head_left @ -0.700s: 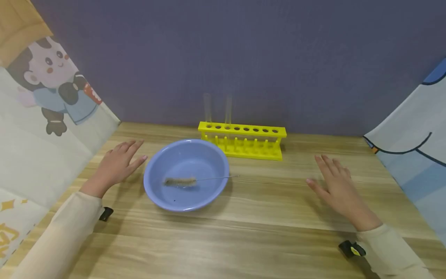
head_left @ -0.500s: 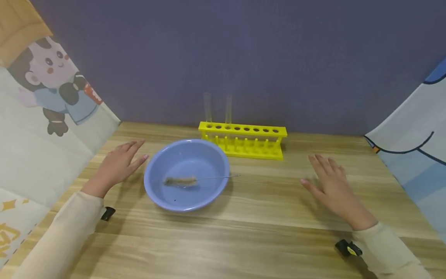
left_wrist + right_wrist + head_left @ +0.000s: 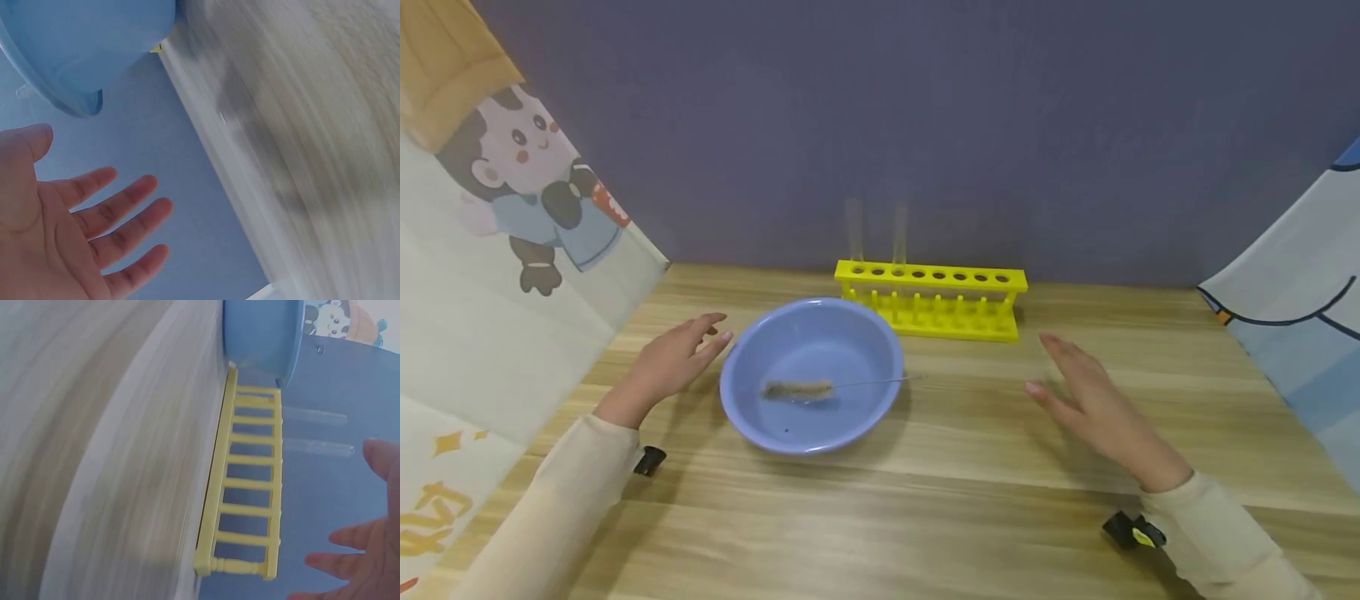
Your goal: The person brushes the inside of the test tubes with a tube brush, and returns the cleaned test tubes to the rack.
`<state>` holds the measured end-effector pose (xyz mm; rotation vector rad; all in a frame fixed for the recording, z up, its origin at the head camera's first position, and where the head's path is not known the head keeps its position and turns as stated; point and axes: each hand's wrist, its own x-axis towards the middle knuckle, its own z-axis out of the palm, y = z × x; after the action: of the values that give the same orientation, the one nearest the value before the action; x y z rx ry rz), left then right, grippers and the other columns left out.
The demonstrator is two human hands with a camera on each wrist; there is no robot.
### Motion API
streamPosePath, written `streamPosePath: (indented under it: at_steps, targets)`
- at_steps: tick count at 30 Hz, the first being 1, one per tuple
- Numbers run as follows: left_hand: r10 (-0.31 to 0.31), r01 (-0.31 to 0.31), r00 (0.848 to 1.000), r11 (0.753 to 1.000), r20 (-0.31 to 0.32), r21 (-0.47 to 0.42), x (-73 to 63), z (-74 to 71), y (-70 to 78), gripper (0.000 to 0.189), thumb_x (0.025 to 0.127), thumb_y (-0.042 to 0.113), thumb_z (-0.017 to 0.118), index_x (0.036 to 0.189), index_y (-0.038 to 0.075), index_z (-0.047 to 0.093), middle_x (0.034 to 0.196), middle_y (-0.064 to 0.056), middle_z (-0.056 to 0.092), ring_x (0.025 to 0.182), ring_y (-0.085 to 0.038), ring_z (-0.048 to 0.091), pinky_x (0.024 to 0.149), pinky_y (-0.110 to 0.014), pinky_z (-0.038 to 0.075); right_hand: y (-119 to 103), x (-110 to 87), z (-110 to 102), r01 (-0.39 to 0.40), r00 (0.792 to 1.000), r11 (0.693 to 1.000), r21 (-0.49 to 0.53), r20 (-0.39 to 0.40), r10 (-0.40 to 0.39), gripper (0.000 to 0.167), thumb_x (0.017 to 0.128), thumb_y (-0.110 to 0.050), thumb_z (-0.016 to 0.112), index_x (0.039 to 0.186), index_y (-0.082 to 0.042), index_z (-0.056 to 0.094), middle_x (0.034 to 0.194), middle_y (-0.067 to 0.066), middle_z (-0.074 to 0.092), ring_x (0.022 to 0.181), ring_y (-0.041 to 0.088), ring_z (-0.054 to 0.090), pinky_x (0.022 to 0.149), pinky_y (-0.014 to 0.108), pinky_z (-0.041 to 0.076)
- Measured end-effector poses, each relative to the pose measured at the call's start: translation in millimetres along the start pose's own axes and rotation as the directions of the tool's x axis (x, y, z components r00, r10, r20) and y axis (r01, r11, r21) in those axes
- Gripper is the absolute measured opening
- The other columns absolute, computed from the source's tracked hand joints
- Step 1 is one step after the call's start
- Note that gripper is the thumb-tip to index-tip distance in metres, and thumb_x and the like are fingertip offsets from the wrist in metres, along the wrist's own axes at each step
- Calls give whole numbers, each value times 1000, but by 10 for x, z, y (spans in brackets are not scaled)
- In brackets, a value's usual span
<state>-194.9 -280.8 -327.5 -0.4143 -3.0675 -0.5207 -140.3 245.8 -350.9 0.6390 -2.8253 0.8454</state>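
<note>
Blue basin, round and glossy, seemingly bristly brush head inside, between relaxed hands well apart.

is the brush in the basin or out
Mostly in: the test-tube brush has its bristles inside the basin, wire handle crossing the rim.

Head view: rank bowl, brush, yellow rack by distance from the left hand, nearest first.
1. Blue bowl: just right of the left hand.
2. Brush: bristles inside the bowl, handle over its right rim.
3. Yellow rack: behind the bowl, toward the right.
</note>
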Motion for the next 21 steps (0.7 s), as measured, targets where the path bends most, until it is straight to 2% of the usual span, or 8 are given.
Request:
streamPosePath:
  at_steps: [4,6,10,15,19,21]
  targets:
    - [7,-6,1000,999,6,-35,13,24,28,59,101,45,32,140,1,39,123,-27,56,105,-42,58,81,-57,45,-109,21,19,-73,994,994,86,89,65,74,96,-36,54,152,-10,13,153,23,16,137,47,15,103,66,18]
    - [14,-14,1000,999,10,-43,27,35,42,58,101,45,33,139,1,40,121,-26,58,103,-40,59,81,-56,46,-148,30,49,-92,991,990,102,106,81,74,96,-37,53,152,-13,12,154,21,15,138,45,15,103,66,18]
    - [44,-43,999,998,12,-50,60,24,94,54,101,42,34,134,2,46,116,-24,61,100,-39,61,80,-55,47,-204,52,122,-93,990,986,136,122,77,71,96,-38,52,152,-11,16,154,19,20,138,43,18,104,65,20]
    - [50,-49,999,997,19,-58,88,5,141,49,101,41,34,124,5,58,103,-13,68,96,-34,62,80,-52,47,-290,97,235,-84,987,975,205,152,53,68,97,-40,50,150,-8,22,151,16,28,138,39,23,104,61,25]
    - [48,-45,998,996,37,-80,104,-7,181,50,102,41,35,121,3,60,95,-9,69,93,-31,63,80,-51,46,-397,156,331,-91,982,951,296,184,37,64,97,-38,50,147,-6,27,146,17,37,134,37,32,102,59,31]
    - [45,-41,998,996,41,-85,105,-8,197,49,102,39,34,120,1,61,94,-9,69,94,-32,63,81,-51,46,-464,193,397,-103,976,924,369,218,21,61,98,-35,50,146,-4,30,143,19,41,131,38,38,101,57,34]
